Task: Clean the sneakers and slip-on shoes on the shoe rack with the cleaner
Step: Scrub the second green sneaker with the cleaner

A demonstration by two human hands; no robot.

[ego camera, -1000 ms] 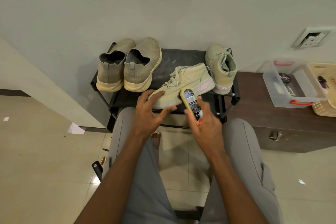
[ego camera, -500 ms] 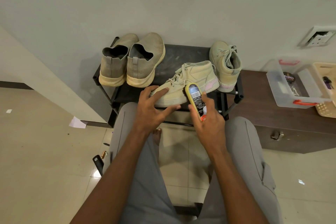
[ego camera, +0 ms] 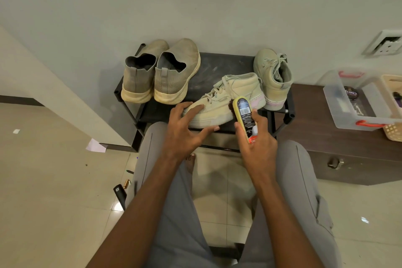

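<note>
A beige sneaker lies sideways at the front of the black shoe rack. My left hand holds its toe, fingers on top and thumb at the sole. My right hand grips a yellow brush-cleaner with a dark label; its dark bristles touch the sneaker's side near the heel. The second sneaker stands at the rack's back right. Two grey slip-on shoes stand at the back left, heels toward me.
A dark wooden chest stands right of the rack, bearing a clear plastic box with red handles and a beige basket. A wall socket is at upper right. Paper scraps and small items lie on the tiled floor at left.
The brush in my right hand has slid a little to the right along the sneaker's side toward the heel. My left hand stays on the toe.
</note>
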